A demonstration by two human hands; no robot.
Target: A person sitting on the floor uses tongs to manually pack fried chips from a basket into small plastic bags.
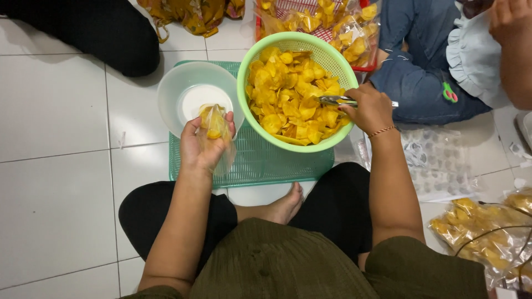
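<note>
Down on the white tiled floor (55, 182), and the left hand (206, 145) is up with a small clear plastic bag (215, 130), fingers (191, 133) wrapped around it from below, a few yellow chips showing inside at its top; the bag hangs just in front of the pale green bowl (172, 86), which sits at nine o'clock from the colander and has a flat white lid (202, 99) lying in its bottom; over at three o'clock the right hand (372, 109) is closed on a pair of metal tongs (341, 101), tips reaching over the rim into the heap; a thin bracelet (382, 131) on that wrist; the light green colander (260, 135) is piled with golden yellow chips (288, 94) and rests on a green mesh tray (266, 166), the bowl sharing the tray's far-left corner; a bare foot (284, 207) pokes out at six o'clock of the tray, just beside its near edge; at twelve o'clock, a red basket (366, 65) stacked with packed bags of chips; at four o'clock, more filled bags (476, 230) on the floor beside a sheet of empty clear bags (438, 160); another person in blue jeans (415, 83) sits at two o'clock, a hand (507, 19) in the corner
</note>
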